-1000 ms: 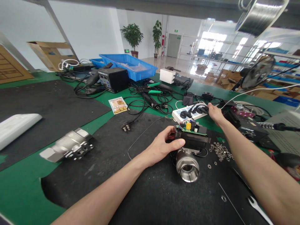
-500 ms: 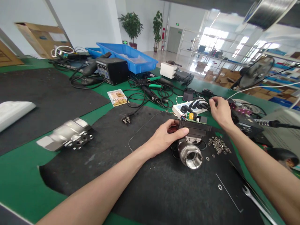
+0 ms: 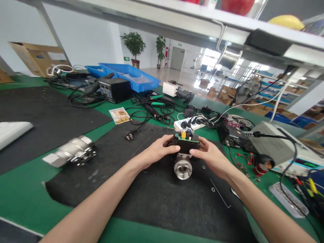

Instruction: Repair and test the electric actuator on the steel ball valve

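A motorised ball valve stands on the black mat: a black actuator housing (image 3: 186, 145) with an exposed circuit board (image 3: 186, 136) on top and a steel valve body (image 3: 183, 168) below, its threaded opening facing me. My left hand (image 3: 162, 148) grips the housing's left side, thumb on the front face. On the opposite side my right hand (image 3: 209, 153) holds it too, thumb at the front corner; its other fingers are partly hidden behind. To the right lie loose washers (image 3: 213, 190) and a hex key (image 3: 220, 193).
Another steel valve body (image 3: 72, 151) lies on the mat at left. Behind the hands are a power strip (image 3: 189, 124), a loose plug (image 3: 129, 135) and tangled cables. Bench instruments (image 3: 280, 145) and a small parts box (image 3: 288, 199) stand at right; a shelf (image 3: 227, 25) hangs overhead.
My right hand has come from the cables by the power strip to the right side of the actuator housing and taken hold. My left hand keeps its grip. The camera view has shifted upward and right.
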Available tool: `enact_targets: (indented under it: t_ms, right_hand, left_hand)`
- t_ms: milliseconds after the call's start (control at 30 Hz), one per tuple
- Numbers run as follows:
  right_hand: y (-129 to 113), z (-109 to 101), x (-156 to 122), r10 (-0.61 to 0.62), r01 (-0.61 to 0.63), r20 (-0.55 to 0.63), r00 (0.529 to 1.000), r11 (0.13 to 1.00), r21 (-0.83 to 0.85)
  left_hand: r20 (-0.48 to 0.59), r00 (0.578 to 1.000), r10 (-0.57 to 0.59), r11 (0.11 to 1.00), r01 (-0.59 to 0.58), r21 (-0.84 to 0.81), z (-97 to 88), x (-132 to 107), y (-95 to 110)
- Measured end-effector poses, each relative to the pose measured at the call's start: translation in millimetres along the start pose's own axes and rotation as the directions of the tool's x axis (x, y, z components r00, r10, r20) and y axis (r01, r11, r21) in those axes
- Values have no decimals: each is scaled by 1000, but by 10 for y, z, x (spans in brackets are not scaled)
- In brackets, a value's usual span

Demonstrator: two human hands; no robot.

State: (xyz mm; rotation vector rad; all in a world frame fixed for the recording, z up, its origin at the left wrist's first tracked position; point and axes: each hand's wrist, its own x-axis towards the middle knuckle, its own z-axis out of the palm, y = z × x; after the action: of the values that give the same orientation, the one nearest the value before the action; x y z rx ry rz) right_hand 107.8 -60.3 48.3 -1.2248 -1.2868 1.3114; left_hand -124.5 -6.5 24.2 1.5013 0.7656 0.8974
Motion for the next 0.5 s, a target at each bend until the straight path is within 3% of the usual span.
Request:
enact_targets:
  t_ms: [133, 233, 300, 400, 500]
  right_hand:
    - [4, 219, -99, -73, 71, -107, 992, 997, -20]
    - [63, 449, -289, -129, 114, -230, 965, 991, -75]
    - [112, 626, -484, -156, 120, -316, 936, 984, -130]
    - [228, 886, -871, -231, 103, -461, 857, 953, -287]
    - [426, 1106, -1302, -335, 112, -562, 756, 912, -394]
  left_hand:
    - [-207, 978, -42, 989, 69, 129, 161, -346, 192]
    - [-303, 953, -12, 991, 51, 123, 487, -703, 190]
    - [-340, 940, 14, 1000, -10, 14, 726, -925, 141]
    - [-365, 931, 13, 986, -73, -152, 973, -1198, 103]
    - [-280, 958, -60, 974, -5, -227, 1034, -1424, 172]
